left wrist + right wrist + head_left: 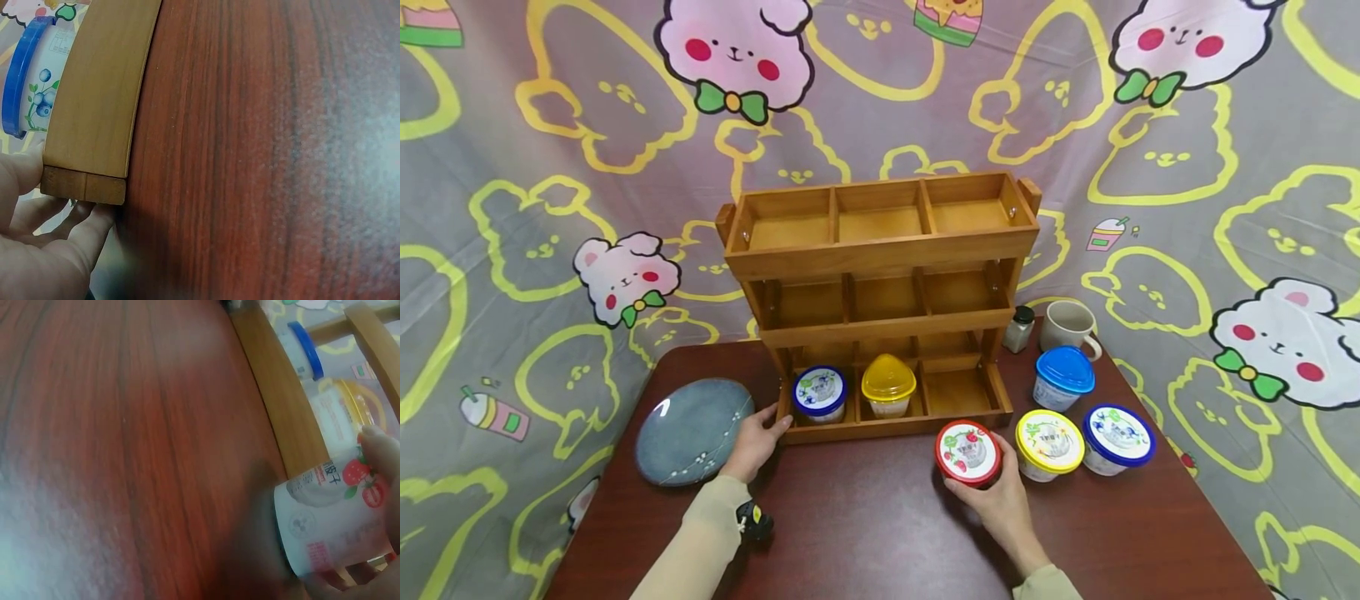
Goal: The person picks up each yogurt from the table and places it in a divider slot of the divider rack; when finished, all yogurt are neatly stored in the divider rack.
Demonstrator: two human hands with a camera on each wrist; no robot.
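Plate: on table, L of rack.
L grip: I pinch rack's lower L front corner.
Rack: blue-lid tub + yellow dome-lid tub in btm tier.
Red-lid tub: in my R grip, fingers curled round it, nr rack's lower R front.
Yellow flat-lid tub: just R.

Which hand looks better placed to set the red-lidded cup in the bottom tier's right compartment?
Probably the right: the right hand grips the red-lidded cup, just in front of that right compartment. The left hand is at the opposite end of the wooden rack, gripping its bottom corner.
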